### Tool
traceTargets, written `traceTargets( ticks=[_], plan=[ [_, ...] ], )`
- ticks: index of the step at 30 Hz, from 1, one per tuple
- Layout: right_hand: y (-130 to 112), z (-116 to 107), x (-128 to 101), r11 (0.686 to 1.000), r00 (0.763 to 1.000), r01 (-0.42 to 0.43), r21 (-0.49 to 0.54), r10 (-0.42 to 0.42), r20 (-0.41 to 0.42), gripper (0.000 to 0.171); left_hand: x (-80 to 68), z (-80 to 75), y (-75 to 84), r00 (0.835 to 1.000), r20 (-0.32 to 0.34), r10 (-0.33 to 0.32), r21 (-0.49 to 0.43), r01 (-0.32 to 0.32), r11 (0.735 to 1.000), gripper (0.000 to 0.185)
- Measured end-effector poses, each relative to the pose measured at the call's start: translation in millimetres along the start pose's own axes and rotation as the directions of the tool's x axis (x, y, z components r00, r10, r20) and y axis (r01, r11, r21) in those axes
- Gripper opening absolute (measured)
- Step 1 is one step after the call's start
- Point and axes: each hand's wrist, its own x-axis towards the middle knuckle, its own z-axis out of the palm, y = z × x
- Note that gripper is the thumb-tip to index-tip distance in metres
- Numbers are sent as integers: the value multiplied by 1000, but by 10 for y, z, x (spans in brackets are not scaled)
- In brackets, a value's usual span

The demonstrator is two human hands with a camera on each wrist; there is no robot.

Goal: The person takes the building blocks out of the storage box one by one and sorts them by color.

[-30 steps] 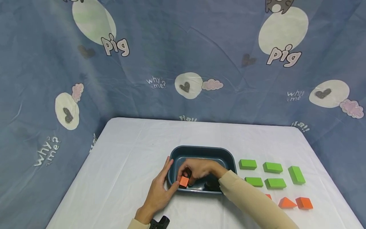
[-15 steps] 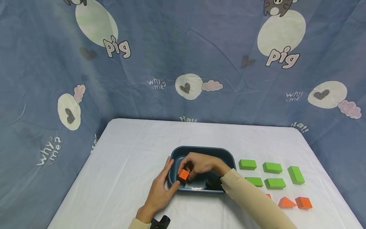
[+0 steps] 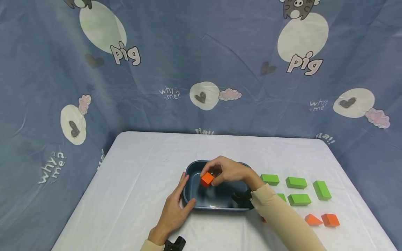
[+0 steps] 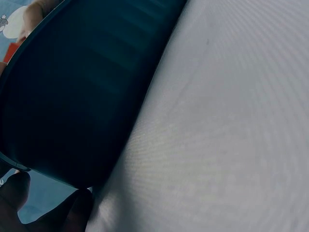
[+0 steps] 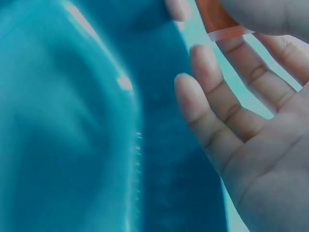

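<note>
A dark blue tub (image 3: 191, 204) stands on the white table in the head view. My right hand (image 3: 223, 170) pinches a small orange block (image 3: 207, 179) and holds it above the tub's left half. The right wrist view shows that orange block (image 5: 217, 19) at the top, between thumb and fingers, with the tub's inside (image 5: 72, 135) below. My left hand (image 3: 176, 209) rests against the tub's left wall with straight fingers and the thumb at the near rim. The left wrist view shows the tub's outer wall (image 4: 82, 92) close up.
Several green blocks (image 3: 296, 182) lie in rows right of the tub, with orange blocks (image 3: 329, 220) nearer the front edge. A blue printed cloth hangs behind and to both sides. A black strap clip (image 3: 174, 244) sits at my left wrist.
My right hand has lifted the orange block from low in the tub's near left part to above the rim. My left hand has stayed against the tub.
</note>
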Motion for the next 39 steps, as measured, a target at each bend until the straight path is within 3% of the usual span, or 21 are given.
traceTargets(
  ticks=[9, 20, 34, 39],
  plan=[
    [-127, -111, -315, 998, 995, 32, 56, -27, -96, 41, 3, -32, -17, 1000, -7, 1, 18, -1, 1000, 77],
    [-152, -261, -841, 995, 970, 55, 85, -33, -239, 41, -14, -8, -12, 1000, -6, -17, 20, 17, 1000, 77],
    [-176, -440, -1638, 1000, 920, 13, 18, -5, -391, 37, 5, 30, 30, 1000, -22, 5, 17, -5, 1000, 77],
    [-183, -471, -1966, 999, 890, -30, 19, 35, -454, 36, 5, 45, 24, 1000, -23, 1, 25, 0, 1000, 77]
  ],
)
